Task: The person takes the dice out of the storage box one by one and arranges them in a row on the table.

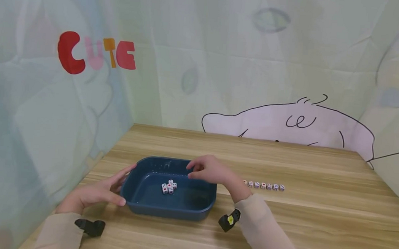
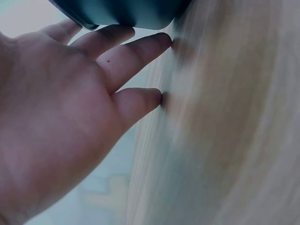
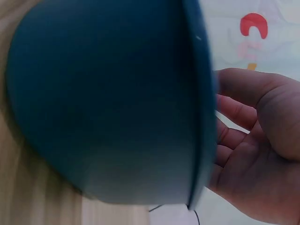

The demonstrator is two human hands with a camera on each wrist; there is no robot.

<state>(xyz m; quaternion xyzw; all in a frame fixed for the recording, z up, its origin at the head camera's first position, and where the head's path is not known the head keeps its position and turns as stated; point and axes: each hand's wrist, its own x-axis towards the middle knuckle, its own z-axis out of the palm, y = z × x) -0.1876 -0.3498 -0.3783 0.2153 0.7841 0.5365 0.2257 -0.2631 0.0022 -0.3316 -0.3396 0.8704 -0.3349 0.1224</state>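
A dark blue rectangular tub (image 1: 170, 213) stands on the wooden table, with several white dice (image 1: 169, 186) clustered on its floor. Along its left side rests my left hand (image 1: 96, 191), the fingers spread against the wall and the thumb at the near left corner. In the left wrist view, that hand's fingers (image 2: 133, 56) lie extended by the tub's underside edge. My right hand (image 1: 212, 171) hovers over the tub's right rim, thumb and fingers apart and loosely bent. Nothing shows between them in the right wrist view, where the tub wall (image 3: 108, 103) hides the fingertips.
A straight row of several dice (image 1: 263, 185) lies on the wooden table (image 1: 317, 223) right of the tub, partly hidden by my right wrist. Printed curtains (image 1: 196, 63) enclose the table at the back and sides. Black wrist cameras (image 1: 92, 227) sit at both sleeves.
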